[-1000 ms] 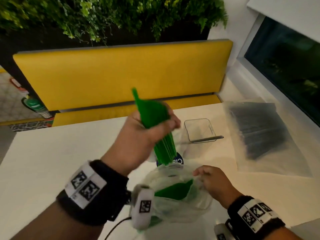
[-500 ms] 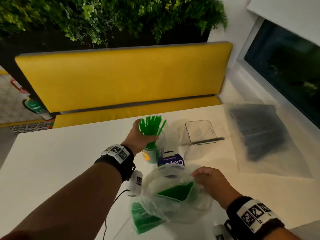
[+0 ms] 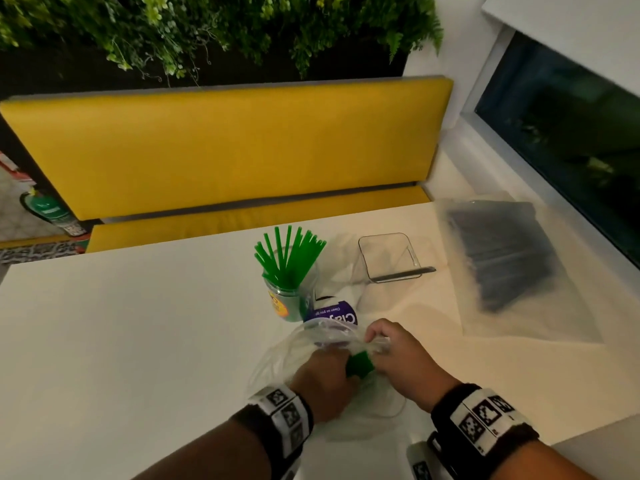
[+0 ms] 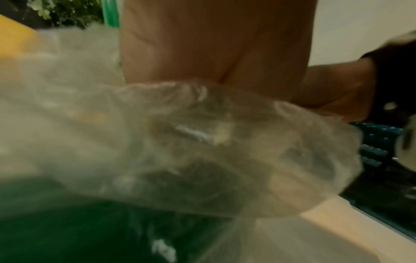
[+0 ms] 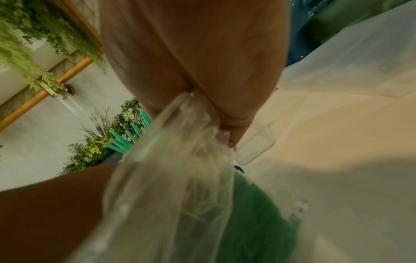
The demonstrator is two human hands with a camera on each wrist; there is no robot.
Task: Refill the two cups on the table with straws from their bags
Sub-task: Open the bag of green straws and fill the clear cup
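A round clear cup (image 3: pixel 290 299) at mid-table holds a fan of green straws (image 3: pixel 289 259). Right of it a square clear cup (image 3: pixel 389 256) stands empty. Near me lies a clear bag (image 3: pixel 277 362) with a green straw bundle (image 3: pixel 360 363) showing at its mouth. My left hand (image 3: pixel 337 367) is inside the bag, fingers curled at that bundle. My right hand (image 3: pixel 377 341) pinches the bag's rim, its film (image 5: pixel 180 160) bunched under the fingers. In the left wrist view the bag film (image 4: pixel 180 142) hides my fingers. A bag of black straws (image 3: pixel 502 254) lies flat at the right.
A purple-labelled pack (image 3: pixel 334 315) sits between the round cup and the bag. The white table (image 3: pixel 138 341) ends at a yellow bench (image 3: pixel 225 150) behind and a dark window (image 3: pixel 571 133) on the right. Plants (image 3: pixel 207 29) hang above the bench.
My left hand carried a bunch of green straws to the round cup, left them there, and came back into the bag. My right hand kept hold of the bag's mouth.
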